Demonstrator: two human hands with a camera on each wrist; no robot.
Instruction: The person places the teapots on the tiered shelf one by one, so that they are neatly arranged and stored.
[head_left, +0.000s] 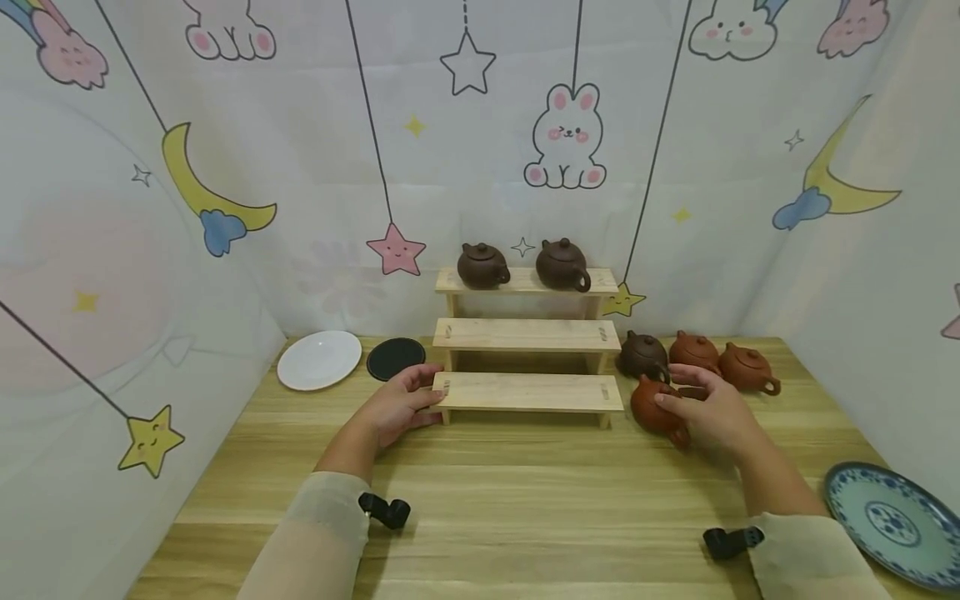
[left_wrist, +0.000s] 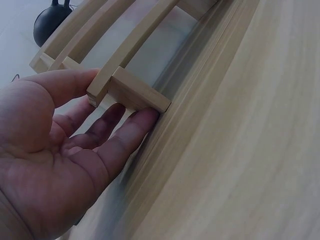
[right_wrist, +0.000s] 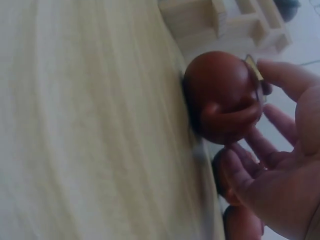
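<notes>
A three-step wooden stand point(head_left: 527, 392) stands in the middle, with two dark brown teapots point(head_left: 483, 266) on its top step. My left hand point(head_left: 401, 404) holds the left end of the lowest step; in the left wrist view its thumb meets the board's end and its fingers lie against the supporting leg. My right hand point(head_left: 708, 408) is around an orange-brown teapot point(head_left: 651, 406) just right of the stand, the thumb near its lid and the fingers at its far side. In the right wrist view that teapot point(right_wrist: 220, 90) is close to the tabletop, handle toward the camera.
Behind the right hand stand a dark brown teapot point(head_left: 641, 354) and two reddish teapots point(head_left: 748, 368). A white plate point(head_left: 319, 360) and a black round plate point(head_left: 396, 358) lie at the back left. A blue-patterned plate point(head_left: 892, 523) lies at the right edge.
</notes>
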